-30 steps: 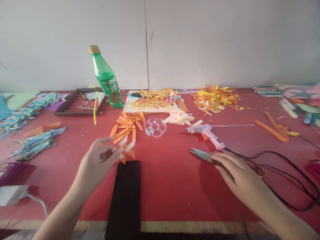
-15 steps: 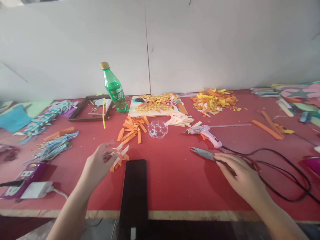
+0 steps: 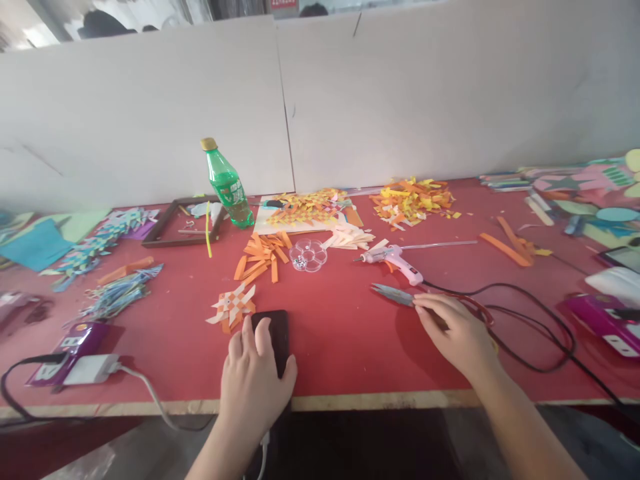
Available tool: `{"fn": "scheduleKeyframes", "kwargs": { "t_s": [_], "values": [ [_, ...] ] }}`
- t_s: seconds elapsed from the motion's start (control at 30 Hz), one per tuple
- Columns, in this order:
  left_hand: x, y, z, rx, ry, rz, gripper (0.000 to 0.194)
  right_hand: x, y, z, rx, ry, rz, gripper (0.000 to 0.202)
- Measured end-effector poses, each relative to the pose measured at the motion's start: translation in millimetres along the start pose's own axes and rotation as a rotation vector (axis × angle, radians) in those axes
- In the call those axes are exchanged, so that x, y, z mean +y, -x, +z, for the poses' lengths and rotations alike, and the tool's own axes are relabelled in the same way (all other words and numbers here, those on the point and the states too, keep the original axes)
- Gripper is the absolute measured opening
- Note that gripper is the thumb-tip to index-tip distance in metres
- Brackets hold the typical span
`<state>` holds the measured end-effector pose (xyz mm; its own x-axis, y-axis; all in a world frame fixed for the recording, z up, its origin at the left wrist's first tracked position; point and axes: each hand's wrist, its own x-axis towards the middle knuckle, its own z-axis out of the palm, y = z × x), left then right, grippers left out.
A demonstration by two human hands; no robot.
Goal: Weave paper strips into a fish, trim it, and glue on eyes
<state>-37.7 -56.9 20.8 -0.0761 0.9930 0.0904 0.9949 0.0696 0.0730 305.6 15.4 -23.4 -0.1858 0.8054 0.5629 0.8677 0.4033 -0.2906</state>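
My left hand [image 3: 255, 373] lies over a black phone [image 3: 279, 333] at the table's front edge. Its thumb is at the phone's right side and its fingers reach across the top, gripping it. Just beyond those fingertips rests a woven orange and white paper piece [image 3: 234, 305], touched by neither hand. My right hand [image 3: 457, 331] is closed around a pair of scissors [image 3: 393, 293], whose grey blades point left; the handles are mostly hidden by the hand. A pink glue gun [image 3: 395, 259] lies just past the blades.
Orange strips [image 3: 261, 257], pale strips [image 3: 349, 236] and a flower-shaped clear bead tray [image 3: 309, 255] lie mid-table. A green bottle [image 3: 227, 187] stands behind, beside a brown frame [image 3: 150, 237]. Black cable [image 3: 555, 327] loops at right; a purple power strip [image 3: 83, 340] sits left.
My left hand has let go of the woven paper piece, which now lies flat, and has moved right and nearer onto the phone. My right hand still holds the scissors. The view has shifted slightly.
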Motion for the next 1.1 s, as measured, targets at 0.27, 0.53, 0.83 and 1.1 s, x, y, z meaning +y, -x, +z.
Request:
{"fn": "scheduleKeyframes", "kwargs": {
  "t_s": [0.27,0.53,0.83,1.1],
  "values": [
    [21,-19,-7.1,-0.010,-0.036,-0.169,0.039,2,-1,2,0.008,-0.037,-0.039,0.013],
    [5,-12,-3.8,0.011,0.127,-0.163,0.047,-6,-10,-12,0.248,-0.024,0.063,0.011],
    [-37,-38,-6.6,0.108,0.498,-0.106,0.030,-32,-131,32,-0.173,-0.103,0.072,0.026],
    [-47,-43,-13.3,0.134,0.645,-0.154,0.025,-37,-193,119,-0.439,-0.089,0.176,0.035]
  ]
}}
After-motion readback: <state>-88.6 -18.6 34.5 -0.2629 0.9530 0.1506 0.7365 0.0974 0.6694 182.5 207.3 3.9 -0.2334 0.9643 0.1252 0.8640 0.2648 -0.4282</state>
